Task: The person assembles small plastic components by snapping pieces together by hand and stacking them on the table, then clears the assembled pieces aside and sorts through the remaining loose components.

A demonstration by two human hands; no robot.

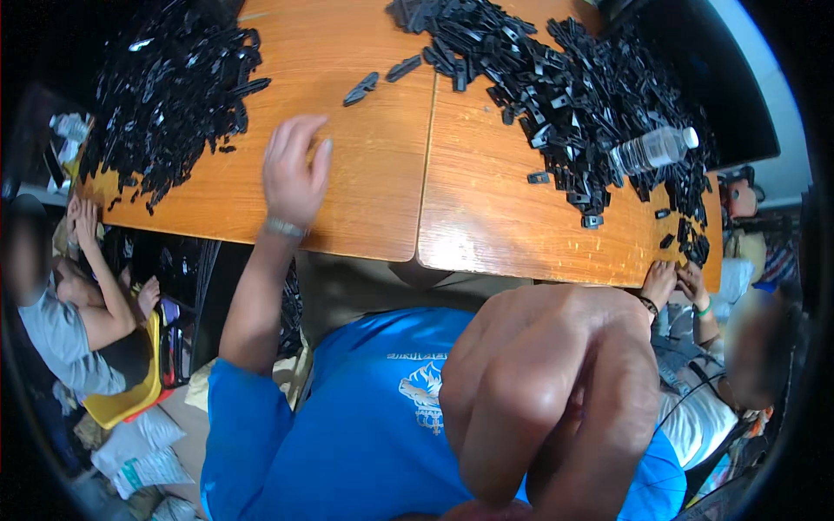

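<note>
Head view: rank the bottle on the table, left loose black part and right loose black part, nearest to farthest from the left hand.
1. Left loose part, ahead of the left hand, slightly right.
2. Right loose part, just beyond.
3. Bottle, far right.

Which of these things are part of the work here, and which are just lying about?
Likely part of the work:
- two loose black pieces beyond the left hand
- both piles of black pieces
- wooden table

Seemingly just lying about:
- clear bottle at the right-hand pile
- pale packages, lower left
</note>
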